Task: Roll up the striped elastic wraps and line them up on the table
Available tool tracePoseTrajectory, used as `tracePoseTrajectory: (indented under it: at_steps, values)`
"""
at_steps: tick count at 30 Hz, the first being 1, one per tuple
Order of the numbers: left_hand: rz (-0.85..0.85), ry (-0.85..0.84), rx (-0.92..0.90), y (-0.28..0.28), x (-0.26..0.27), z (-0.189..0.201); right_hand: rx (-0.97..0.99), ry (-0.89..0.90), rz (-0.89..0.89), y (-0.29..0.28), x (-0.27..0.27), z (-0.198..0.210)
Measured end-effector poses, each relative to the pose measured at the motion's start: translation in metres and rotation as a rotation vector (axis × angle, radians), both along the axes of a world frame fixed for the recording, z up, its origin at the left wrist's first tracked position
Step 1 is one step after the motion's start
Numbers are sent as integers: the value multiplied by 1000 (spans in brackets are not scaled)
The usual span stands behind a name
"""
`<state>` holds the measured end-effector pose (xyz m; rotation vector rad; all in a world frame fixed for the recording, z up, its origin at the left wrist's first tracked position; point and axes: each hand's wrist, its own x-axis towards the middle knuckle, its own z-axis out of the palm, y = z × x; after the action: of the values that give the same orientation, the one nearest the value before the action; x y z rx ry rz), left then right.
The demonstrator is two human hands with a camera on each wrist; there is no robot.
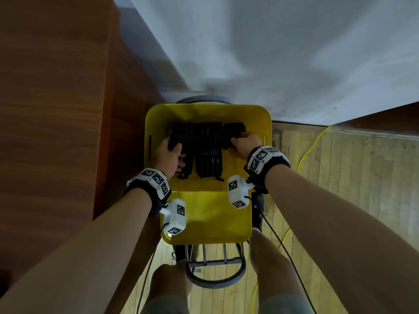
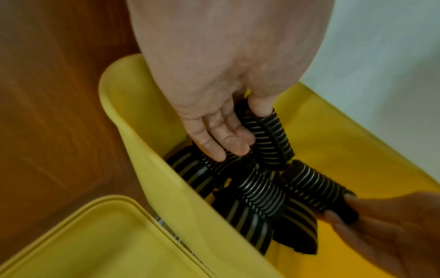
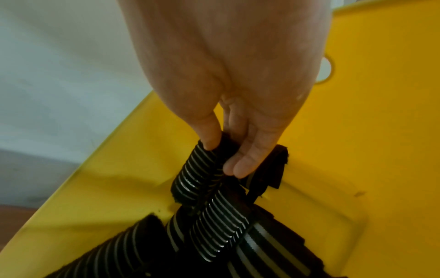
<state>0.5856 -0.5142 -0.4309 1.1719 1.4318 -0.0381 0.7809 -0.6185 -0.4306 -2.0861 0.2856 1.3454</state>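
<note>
We stand over a wooden desk on our left and a white cloth-covered surface ahead, with pale floorboards below. A yellow plastic bin sits between our forearms on a round metal stool, and its yellow lid lies across the near part of the bin.

Inside the bin lies a bundle of black striped elastic wraps, gathered and bunched into ribbed folds, with flat striped ends trailing toward the near side. None of them is on the desk.

Our left hand reaches into the left part of the bin; in the left wrist view the thumb presses a bunched section against the fingers, so this hand grasps the wraps. Our right hand grips the right end of the bundle, the thumb and fingertips pinching a dark folded end of a bunched wrap.

A yellow cable runs across the floorboards to the right, and black cables lead from the white marker-covered wrist units.
</note>
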Motion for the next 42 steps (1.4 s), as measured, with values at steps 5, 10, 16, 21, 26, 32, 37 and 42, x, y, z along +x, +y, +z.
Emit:
tracePoseTrajectory:
  at_steps: [5, 10, 16, 21, 26, 32, 37, 42]
  values:
    - [-127, 69, 181, 6, 15, -5, 57, 25, 27, 13, 6, -16]
    - [-52, 42, 219, -1, 32, -20, 72, -8, 141, 26, 2, -40]
    - [27, 132, 255, 5, 27, -39, 35, -134, 317, 25, 0, -60]
    - [-78, 260, 230, 17, 25, -44, 70, -158, 319, 22, -4, -61]
    - [-31, 247, 283, 17, 21, -47, 92, -148, 290, 22, -5, -59]
    - [-293, 386, 264, 16, 24, -34, 114, -82, 255, 24, -3, -53]
    - [-238, 283, 247, 23, 18, -15, 110, -26, 272, 26, -3, -35]
    - [-255, 268, 262, 26, 10, -2, 101, -24, 309, 28, -10, -29]
